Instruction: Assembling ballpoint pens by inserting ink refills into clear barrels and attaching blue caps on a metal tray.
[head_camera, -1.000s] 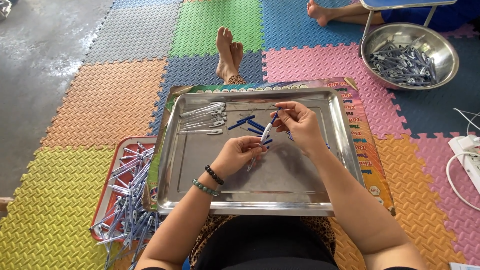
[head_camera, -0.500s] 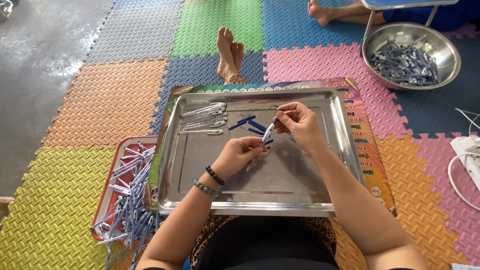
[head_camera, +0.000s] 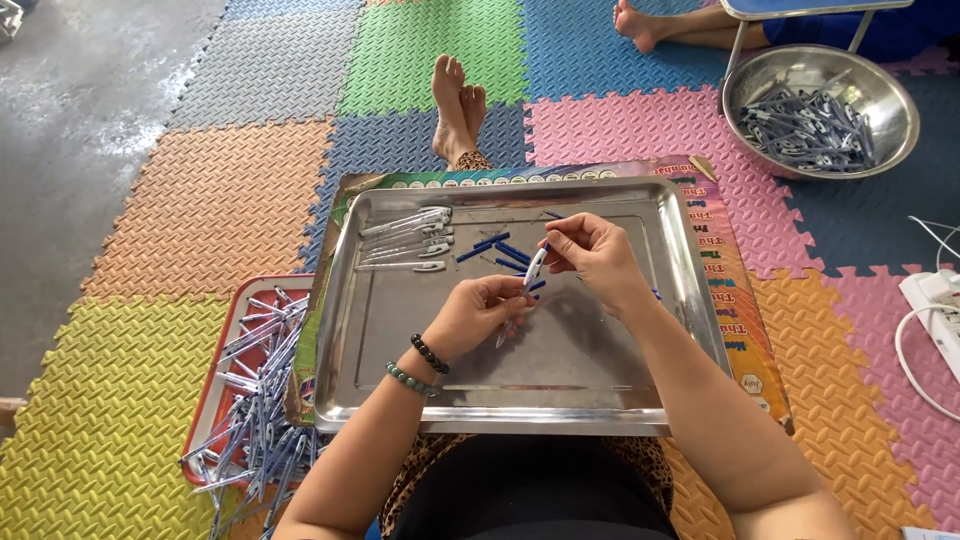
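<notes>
Over a steel tray (head_camera: 400, 390) on my lap, my left hand (head_camera: 478, 312) grips a clear pen barrel (head_camera: 531, 273) that points up and to the right. My right hand (head_camera: 592, 255) pinches the barrel's upper end with thumb and fingers. Loose blue refills (head_camera: 490, 246) lie on the tray just beyond my hands. A short row of clear pen barrels (head_camera: 405, 238) lies at the tray's far left.
A red tray (head_camera: 228, 365) heaped with several pens (head_camera: 262, 400) sits at my left. A steel bowl (head_camera: 890, 90) of pen parts stands far right, beside another person's foot (head_camera: 640, 22). My bare feet (head_camera: 455, 110) rest beyond the tray. White cables (head_camera: 925, 335) lie right.
My hands have stayed almost still over the tray, with the barrel held between them at nearly the same tilt.
</notes>
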